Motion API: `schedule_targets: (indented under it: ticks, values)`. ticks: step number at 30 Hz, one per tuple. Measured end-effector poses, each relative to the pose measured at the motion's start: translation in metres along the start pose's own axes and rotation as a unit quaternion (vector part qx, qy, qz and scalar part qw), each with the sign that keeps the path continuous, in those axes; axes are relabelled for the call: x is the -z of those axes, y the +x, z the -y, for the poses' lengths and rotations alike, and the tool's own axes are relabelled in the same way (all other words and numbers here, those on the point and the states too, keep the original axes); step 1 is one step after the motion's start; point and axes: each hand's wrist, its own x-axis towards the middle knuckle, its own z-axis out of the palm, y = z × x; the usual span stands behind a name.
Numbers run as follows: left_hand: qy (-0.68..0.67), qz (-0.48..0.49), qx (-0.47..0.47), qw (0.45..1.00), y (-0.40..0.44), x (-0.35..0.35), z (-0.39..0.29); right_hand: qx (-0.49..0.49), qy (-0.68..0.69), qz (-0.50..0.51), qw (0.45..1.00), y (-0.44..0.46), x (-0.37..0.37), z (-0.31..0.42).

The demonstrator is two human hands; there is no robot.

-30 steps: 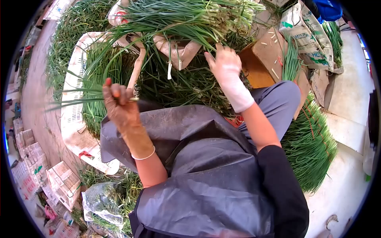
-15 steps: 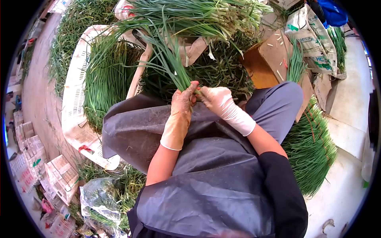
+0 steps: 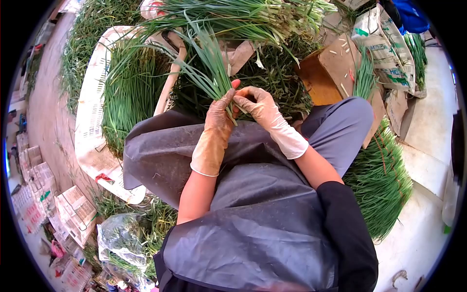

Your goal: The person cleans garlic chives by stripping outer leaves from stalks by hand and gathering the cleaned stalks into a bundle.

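Note:
My left hand (image 3: 220, 117), in a soiled white glove, is closed around a small bunch of chives (image 3: 209, 65) over my lap. The green leaves fan up and to the left, and the stem ends poke out below the grip. Close beside it, my gloved right hand (image 3: 260, 107) pinches at the stem ends with thumb and fingertips. Exactly how many stems it grips is hidden. Beyond both hands lies a large pile of chives (image 3: 233, 19), its pale stem ends to the right.
A white plastic crate (image 3: 86, 131) at left holds upright chives. Loose leaf scraps (image 3: 262, 87) lie past my knees, near an open cardboard box (image 3: 323, 73). By my right knee stands a tied chive bundle (image 3: 382, 180). A clear plastic bag (image 3: 121, 238) sits at lower left.
My right hand has turned and its fingers have curled in at the stem ends. The stems now show below my left hand, and the bunch has shifted slightly left.

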Motion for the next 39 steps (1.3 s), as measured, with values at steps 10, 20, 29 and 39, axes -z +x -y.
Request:
schedule_targets:
  ticks: [10,20,29,39]
  values:
    - [0.034,-0.152,-0.1,0.983,0.006,0.015,-0.01,-0.079,0.012,0.068,0.994,-0.005,0.049,-0.005]
    - [-0.025,0.002,-0.283,0.959,-0.027,0.01,-0.075,-0.009,-0.489,-0.107,0.865,0.1,0.049,0.001]
    - [-0.149,-0.086,-0.195,0.966,-0.02,-0.001,-0.064,0.101,-0.723,-0.031,0.683,0.059,0.01,0.032]
    - [-0.049,-0.116,-0.099,0.987,-0.011,-0.003,-0.025,0.239,-0.529,-0.186,0.793,0.036,0.009,0.038]
